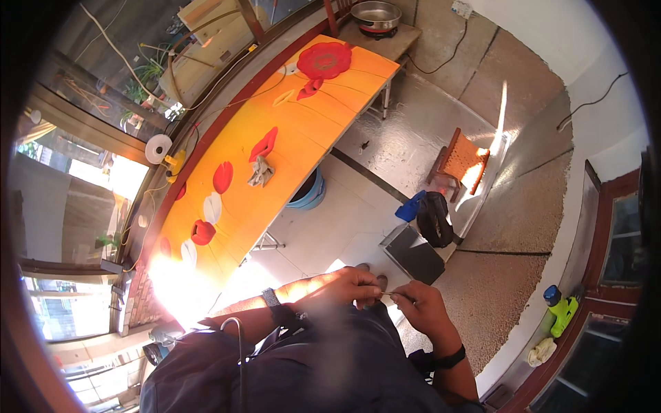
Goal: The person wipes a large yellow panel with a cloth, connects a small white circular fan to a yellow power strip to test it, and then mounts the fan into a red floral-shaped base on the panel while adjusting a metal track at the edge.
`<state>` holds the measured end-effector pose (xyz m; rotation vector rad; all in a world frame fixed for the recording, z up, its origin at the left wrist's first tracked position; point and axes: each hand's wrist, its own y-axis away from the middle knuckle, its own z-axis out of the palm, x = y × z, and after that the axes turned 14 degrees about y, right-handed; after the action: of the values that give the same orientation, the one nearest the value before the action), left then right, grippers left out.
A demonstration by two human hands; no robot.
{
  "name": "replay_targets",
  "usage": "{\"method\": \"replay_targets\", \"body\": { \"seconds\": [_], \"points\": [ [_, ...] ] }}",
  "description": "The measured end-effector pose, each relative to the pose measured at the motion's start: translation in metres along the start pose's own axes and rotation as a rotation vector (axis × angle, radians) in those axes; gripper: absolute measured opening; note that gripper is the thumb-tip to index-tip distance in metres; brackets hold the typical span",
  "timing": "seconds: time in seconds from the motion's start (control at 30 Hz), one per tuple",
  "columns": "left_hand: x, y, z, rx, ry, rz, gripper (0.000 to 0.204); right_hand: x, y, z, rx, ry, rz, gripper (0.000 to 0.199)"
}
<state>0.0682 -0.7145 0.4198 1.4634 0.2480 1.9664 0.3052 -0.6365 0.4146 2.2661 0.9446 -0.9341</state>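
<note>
One thin, short, pale piece, any marking too small to read, pinched in the fingertips of left hand [348,285] and right hand [421,310].

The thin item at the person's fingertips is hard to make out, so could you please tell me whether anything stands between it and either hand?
Nothing visible does: the thin item bridges the small gap between the fingertips of the left hand and the right hand, with no other object between them.
</note>
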Motion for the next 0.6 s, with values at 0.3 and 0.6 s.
{"method": "replay_targets", "body": {
  "seconds": [0.3, 0.6],
  "points": [
    [-0.045, 0.040, 0.005, 0.279, 0.273, 0.125, 0.016, -0.016, -0.052, 0.009, -0.211, 0.000, -0.226, 0.011],
    [-0.070, 0.063, 0.023, 0.503, 0.303, 0.274, 0.012, -0.036, -0.069, 0.018, -0.370, 0.012, -0.347, 0.011]
  ]
}}
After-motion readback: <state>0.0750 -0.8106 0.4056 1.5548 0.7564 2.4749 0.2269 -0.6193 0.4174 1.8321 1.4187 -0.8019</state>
